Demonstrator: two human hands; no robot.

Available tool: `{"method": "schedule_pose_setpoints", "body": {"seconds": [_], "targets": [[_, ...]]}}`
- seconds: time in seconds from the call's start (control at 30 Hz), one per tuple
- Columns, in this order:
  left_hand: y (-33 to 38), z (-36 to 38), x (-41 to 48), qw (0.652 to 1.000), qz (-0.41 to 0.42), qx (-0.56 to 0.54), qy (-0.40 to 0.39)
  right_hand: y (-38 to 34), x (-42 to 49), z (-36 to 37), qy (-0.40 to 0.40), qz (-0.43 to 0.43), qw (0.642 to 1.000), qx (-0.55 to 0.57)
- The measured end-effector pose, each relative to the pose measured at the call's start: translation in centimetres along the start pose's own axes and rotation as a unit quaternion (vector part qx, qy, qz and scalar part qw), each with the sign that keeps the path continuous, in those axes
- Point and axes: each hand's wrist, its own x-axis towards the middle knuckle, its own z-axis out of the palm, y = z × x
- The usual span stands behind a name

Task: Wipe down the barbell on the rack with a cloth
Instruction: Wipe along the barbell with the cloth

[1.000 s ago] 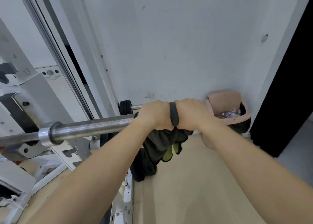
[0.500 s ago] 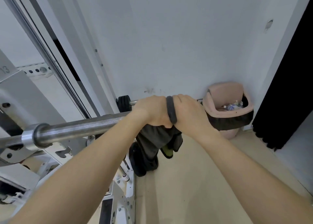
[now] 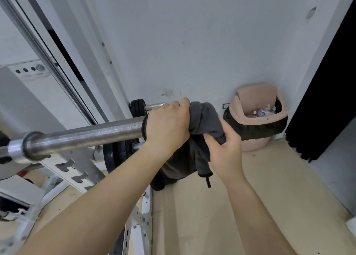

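The steel barbell (image 3: 86, 134) runs from the lower left toward the centre, its sleeve bare and shiny. A dark grey cloth (image 3: 207, 120) is bunched over the bar's end and hangs down below it. My left hand (image 3: 167, 127) is closed around the bar over the cloth's near edge. My right hand (image 3: 225, 148) sits lower and to the right, pinching the cloth's hanging part from underneath. The bar's tip is hidden under the cloth.
White rack uprights (image 3: 81, 175) with notched hooks stand at the lower left, with black weight plates (image 3: 113, 156) stored behind the bar. A pink waste bin (image 3: 258, 120) with a black liner stands by the grey wall. A black curtain (image 3: 331, 100) hangs at the right.
My right hand came off the top of the bar and dropped down to hold the hanging cloth. More of the cloth now shows over the bar's end. The view shifted left.
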Motion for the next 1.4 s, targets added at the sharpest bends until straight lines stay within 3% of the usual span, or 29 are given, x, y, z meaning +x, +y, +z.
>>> {"method": "schedule_pose_setpoints", "body": {"seconds": [0.1, 0.27, 0.43, 0.63, 0.73, 0.83, 0.97, 1.13, 1.3, 1.4], "targets": [[-0.1, 0.3, 0.1, 1.0, -0.002, 0.01, 0.013, -0.8, 0.2, 1.2, -0.002, 0.013, 1.0, -0.003], [0.0, 0.3, 0.0, 1.0, -0.002, 0.017, 0.02, -0.5, 0.3, -0.5, 0.017, -0.026, 0.973, -0.227], [0.0, 0.2, 0.0, 1.0, -0.012, 0.025, 0.003, -0.6, 0.2, -0.3, 0.002, -0.026, 0.994, -0.107], [-0.3, -0.5, 0.6, 0.999, 0.008, -0.007, -0.05, 0.5, -0.2, -0.4, 0.05, -0.042, 0.958, -0.278], [-0.2, -1.2, 1.6, 0.991, 0.014, -0.053, -0.122, 0.5, 0.1, -1.0, 0.026, -0.034, 0.984, -0.17], [0.1, -1.3, 1.8, 0.992, 0.003, -0.04, -0.119, 0.7, 0.5, -0.2, 0.01, -0.019, 0.996, -0.083], [0.4, -0.7, 1.2, 0.998, 0.007, -0.003, -0.068, 0.6, 0.1, -0.5, 0.029, -0.045, 0.979, -0.196], [0.6, -0.7, 1.1, 0.999, 0.008, 0.021, -0.045, 0.1, 0.7, -1.5, -0.002, 0.0, 0.998, -0.055], [0.9, -0.7, 0.8, 0.999, -0.006, 0.03, -0.027, 0.6, -0.2, -0.9, 0.014, -0.04, 0.975, -0.22], [0.9, -0.7, 0.7, 0.999, -0.003, 0.03, -0.021, 0.6, 0.7, -2.1, -0.011, -0.031, 0.987, -0.156]]}}
